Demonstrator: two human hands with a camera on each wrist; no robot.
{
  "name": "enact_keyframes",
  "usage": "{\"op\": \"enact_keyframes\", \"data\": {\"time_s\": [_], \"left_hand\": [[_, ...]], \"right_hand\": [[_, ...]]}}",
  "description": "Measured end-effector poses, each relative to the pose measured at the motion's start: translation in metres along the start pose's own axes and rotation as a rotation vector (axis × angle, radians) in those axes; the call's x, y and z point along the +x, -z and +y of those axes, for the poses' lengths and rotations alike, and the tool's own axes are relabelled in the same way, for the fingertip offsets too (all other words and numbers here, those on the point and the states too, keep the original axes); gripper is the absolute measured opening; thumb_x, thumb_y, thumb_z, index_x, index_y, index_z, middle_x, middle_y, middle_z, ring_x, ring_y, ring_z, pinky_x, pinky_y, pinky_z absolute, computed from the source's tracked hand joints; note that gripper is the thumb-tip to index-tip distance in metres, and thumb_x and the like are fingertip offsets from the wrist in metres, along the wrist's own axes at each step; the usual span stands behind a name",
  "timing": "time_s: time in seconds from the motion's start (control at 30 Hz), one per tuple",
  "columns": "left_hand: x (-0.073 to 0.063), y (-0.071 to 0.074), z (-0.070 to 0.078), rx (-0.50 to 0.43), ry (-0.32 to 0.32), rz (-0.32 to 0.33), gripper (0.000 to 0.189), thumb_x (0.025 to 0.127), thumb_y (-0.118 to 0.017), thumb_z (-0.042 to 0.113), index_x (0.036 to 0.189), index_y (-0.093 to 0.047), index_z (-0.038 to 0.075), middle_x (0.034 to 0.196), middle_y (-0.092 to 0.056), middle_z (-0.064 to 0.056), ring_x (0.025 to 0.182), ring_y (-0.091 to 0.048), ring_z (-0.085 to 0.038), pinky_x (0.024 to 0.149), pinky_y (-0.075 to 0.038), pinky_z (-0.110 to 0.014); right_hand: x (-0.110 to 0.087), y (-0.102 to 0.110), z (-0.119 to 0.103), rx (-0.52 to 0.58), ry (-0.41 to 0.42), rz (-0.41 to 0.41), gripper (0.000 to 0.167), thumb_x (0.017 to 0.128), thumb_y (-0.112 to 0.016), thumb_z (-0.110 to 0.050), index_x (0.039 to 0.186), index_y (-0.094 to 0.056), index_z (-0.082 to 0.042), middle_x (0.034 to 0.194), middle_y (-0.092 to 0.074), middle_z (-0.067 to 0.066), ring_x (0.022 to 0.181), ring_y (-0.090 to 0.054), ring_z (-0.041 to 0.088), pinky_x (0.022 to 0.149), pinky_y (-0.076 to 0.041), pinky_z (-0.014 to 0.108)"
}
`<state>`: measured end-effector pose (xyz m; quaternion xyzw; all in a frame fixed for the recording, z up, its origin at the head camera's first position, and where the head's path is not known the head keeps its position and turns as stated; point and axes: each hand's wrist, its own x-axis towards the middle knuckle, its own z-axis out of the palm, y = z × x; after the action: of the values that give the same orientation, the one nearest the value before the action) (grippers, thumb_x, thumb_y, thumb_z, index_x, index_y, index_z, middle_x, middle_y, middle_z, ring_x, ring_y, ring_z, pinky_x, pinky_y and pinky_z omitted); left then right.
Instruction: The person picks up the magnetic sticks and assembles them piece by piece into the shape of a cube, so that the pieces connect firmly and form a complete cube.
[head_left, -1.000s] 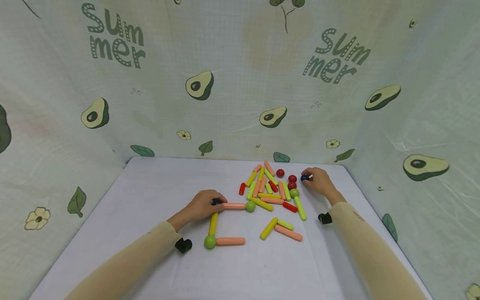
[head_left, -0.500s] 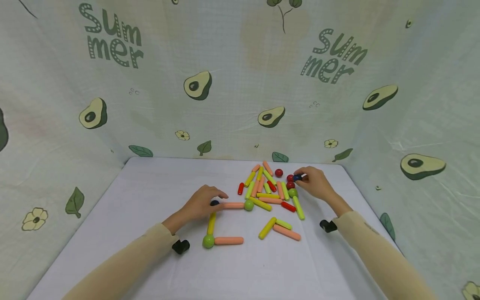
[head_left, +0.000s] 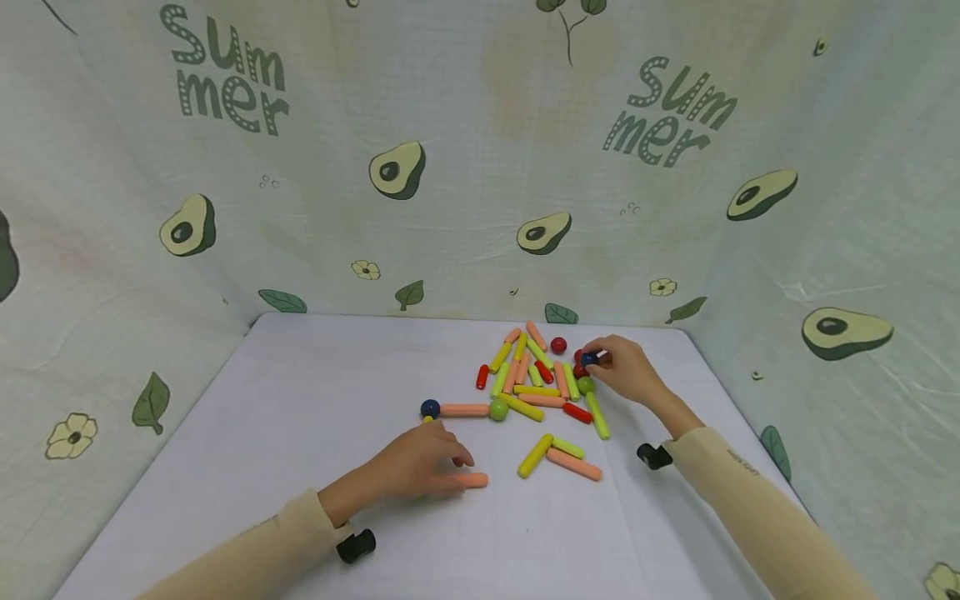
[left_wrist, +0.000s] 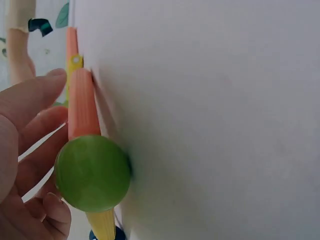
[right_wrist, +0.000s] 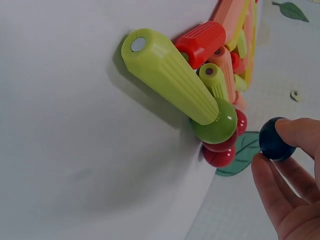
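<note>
My right hand point(head_left: 628, 367) pinches a dark blue ball point(right_wrist: 274, 140) between thumb and fingertips, raised above the red balls point(right_wrist: 220, 157) at the far right. My left hand point(head_left: 416, 460) hovers at the near frame of rods, fingers loosely bent. In the left wrist view its thumb and fingers lie alongside an orange rod point(left_wrist: 84, 105) joined to a green ball point(left_wrist: 93, 172); a yellow rod point(left_wrist: 102, 224) leads from that ball. Behind the hand, another blue ball point(head_left: 430, 408) joins an orange rod point(head_left: 465, 411) ending in a green ball point(head_left: 498, 410). The left hand hides the near green ball in the head view.
A pile of orange, yellow, green and red rods point(head_left: 538, 401) lies at centre right. A light green rod with a green ball point(head_left: 587, 385) sits at its right side. Three loose rods point(head_left: 573, 464) lie nearer. Printed cloth point(head_left: 465, 100) walls the white table point(head_left: 322, 358).
My left hand has left the far blue ball and moved nearer, over the near orange rod. My right hand has carried its blue ball leftward to the red balls.
</note>
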<state>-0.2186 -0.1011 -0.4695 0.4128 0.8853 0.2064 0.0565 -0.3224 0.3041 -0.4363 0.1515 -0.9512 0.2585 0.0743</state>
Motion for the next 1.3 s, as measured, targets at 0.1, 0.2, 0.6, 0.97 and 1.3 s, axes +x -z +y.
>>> {"op": "enact_keyframes", "data": {"time_s": [0.1,0.2,0.6,0.97,1.3], "left_hand": [[-0.002,-0.003,0.001,-0.006,0.011,-0.02,0.02,0.09,-0.087,0.029,0.11,-0.082,0.028,0.092,-0.07,0.023,0.081,-0.051,-0.002,0.069,-0.045,-0.02],[-0.003,-0.005,0.002,-0.039,0.033,-0.029,0.02,0.091,-0.087,0.024,0.11,-0.082,0.027,0.092,-0.069,0.023,0.076,-0.052,0.0,0.067,-0.046,-0.019],[-0.005,-0.004,-0.001,-0.147,0.08,-0.01,0.021,0.092,-0.086,0.024,0.112,-0.082,0.026,0.097,-0.07,0.023,0.078,-0.058,0.004,0.071,-0.052,-0.02],[-0.003,-0.002,-0.003,-0.167,0.073,-0.009,0.023,0.092,-0.086,0.025,0.114,-0.081,0.025,0.099,-0.071,0.02,0.08,-0.058,0.002,0.072,-0.052,-0.02],[-0.004,-0.002,-0.006,-0.181,0.034,0.009,0.022,0.093,-0.085,0.023,0.114,-0.08,0.023,0.1,-0.072,0.018,0.083,-0.06,0.003,0.075,-0.053,-0.021]], "right_hand": [[-0.002,-0.002,-0.002,0.012,0.006,-0.004,0.03,0.096,-0.078,-0.004,0.126,-0.073,-0.002,0.121,-0.07,0.017,0.099,-0.067,0.031,0.091,-0.062,0.049],[-0.004,-0.004,-0.006,0.028,0.023,-0.009,0.03,0.096,-0.078,-0.003,0.125,-0.074,-0.003,0.12,-0.07,0.016,0.099,-0.067,0.029,0.091,-0.062,0.048],[-0.034,-0.026,-0.063,0.159,0.247,-0.049,0.033,0.09,-0.083,-0.001,0.122,-0.074,-0.002,0.113,-0.073,0.009,0.096,-0.073,0.026,0.085,-0.064,0.041],[-0.075,-0.068,-0.119,0.328,0.334,-0.256,0.027,0.094,-0.081,-0.005,0.12,-0.073,-0.007,0.115,-0.073,0.005,0.098,-0.073,0.02,0.088,-0.063,0.037],[-0.089,-0.084,-0.128,0.311,0.327,-0.335,0.026,0.095,-0.079,-0.004,0.12,-0.073,-0.008,0.113,-0.073,0.003,0.097,-0.072,0.017,0.086,-0.062,0.034]]}}
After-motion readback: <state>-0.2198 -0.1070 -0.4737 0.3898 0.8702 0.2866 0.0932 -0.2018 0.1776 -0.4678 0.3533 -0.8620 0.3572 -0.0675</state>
